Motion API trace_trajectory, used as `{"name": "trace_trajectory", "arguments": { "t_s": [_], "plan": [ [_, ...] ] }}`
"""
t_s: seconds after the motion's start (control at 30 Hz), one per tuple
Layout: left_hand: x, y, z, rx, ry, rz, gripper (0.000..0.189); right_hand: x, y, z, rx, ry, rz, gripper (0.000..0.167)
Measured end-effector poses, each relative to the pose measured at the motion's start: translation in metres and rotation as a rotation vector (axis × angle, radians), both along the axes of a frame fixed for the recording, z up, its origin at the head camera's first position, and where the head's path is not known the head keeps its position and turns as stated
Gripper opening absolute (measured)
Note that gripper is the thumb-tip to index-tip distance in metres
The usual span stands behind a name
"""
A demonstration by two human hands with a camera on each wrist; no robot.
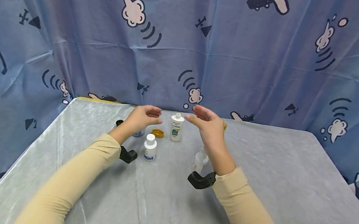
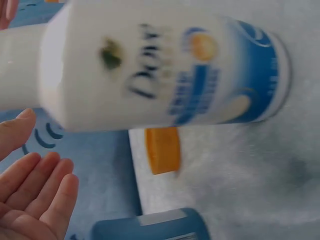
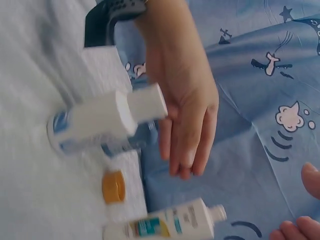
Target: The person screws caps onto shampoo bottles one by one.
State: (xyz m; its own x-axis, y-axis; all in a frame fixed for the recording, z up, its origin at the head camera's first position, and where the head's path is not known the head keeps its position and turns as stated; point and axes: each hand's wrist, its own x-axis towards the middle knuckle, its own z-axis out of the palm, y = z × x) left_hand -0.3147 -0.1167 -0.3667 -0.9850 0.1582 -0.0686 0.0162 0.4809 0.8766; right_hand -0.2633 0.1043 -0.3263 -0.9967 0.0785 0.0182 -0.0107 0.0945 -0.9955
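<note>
My left hand [image 1: 144,117] hovers over the back left of the table, fingers loosely extended and holding nothing. Opposite it, my right hand [image 1: 209,129] is raised, also holding nothing. Between them stands a slim white bottle [image 1: 176,130] with a narrow nozzle and a printed label. A white Dove bottle [image 1: 150,150] stands upright nearer the front; it fills much of the left wrist view. Partly hidden behind the left hand is a blue bottle [image 2: 155,227]. Below the right hand stands a clear bottle [image 1: 200,160], partly covered by the forearm.
An orange round cap [image 1: 157,133] lies between the Dove bottle and the slim bottle. A small black item [image 1: 119,122] shows beside the left wrist. Something yellow [image 1: 225,126] peeks out behind the right hand. A patterned blue curtain [image 1: 178,39] hangs behind the grey-covered table [image 1: 279,177].
</note>
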Motion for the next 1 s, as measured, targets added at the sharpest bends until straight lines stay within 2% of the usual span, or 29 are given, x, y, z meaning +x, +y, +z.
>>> {"name": "trace_trajectory", "arguments": {
  "t_s": [0.17,0.37,0.63,0.83,1.0],
  "plan": [
    [0.0,-0.001,-0.013,-0.014,-0.008,-0.017,0.051,0.001,-0.021,-0.008,-0.063,0.009,0.008,0.057],
    [0.0,0.0,-0.027,-0.036,-0.026,-0.039,0.057,0.002,-0.039,-0.025,-0.079,0.044,-0.043,0.06],
    [0.003,0.006,-0.034,-0.039,-0.058,-0.039,0.064,-0.003,-0.052,-0.049,-0.077,0.068,-0.117,0.068],
    [0.003,0.007,-0.041,-0.037,-0.073,-0.059,0.068,-0.007,-0.056,-0.058,-0.096,0.122,-0.195,0.069],
    [0.0,0.007,-0.045,-0.047,-0.08,-0.07,0.065,-0.008,-0.058,-0.064,-0.095,0.116,-0.219,0.068]
  ]
}}
